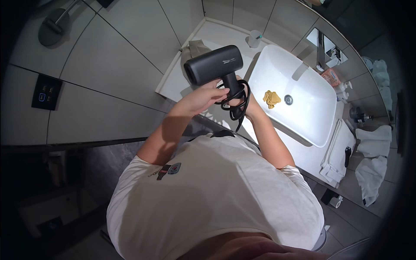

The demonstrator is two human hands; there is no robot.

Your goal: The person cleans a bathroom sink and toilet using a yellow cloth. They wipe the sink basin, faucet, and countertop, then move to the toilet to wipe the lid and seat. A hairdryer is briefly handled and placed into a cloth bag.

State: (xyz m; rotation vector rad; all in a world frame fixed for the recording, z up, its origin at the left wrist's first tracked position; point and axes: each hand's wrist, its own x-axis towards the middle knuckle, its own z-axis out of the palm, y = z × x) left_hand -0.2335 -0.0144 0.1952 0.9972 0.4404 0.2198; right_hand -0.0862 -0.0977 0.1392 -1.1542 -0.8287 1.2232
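A black hair dryer [214,65] is held over the counter, its barrel uppermost and its handle pointing down. Its black power cord [245,94] is looped around the handle. My left hand [203,99] grips the dryer from the left, thumb against the handle and cord, fingers partly hidden beneath the barrel. Behind the handle and cord, my right hand [245,105] holds the handle from the right, its fingers mostly hidden. A beige cloth pouch [195,48] lies on the counter behind the dryer. To the right, a crumpled yellow cloth [271,98] lies in the white sink [305,84] beside the drain.
A cup [254,39] stands behind the sink, below a wall faucet [320,52]. Pump bottles [343,89] stand by its right rim. Folded white towels [338,152] with a black object on them lie at the counter's right. A socket panel [47,92] is on the left wall.
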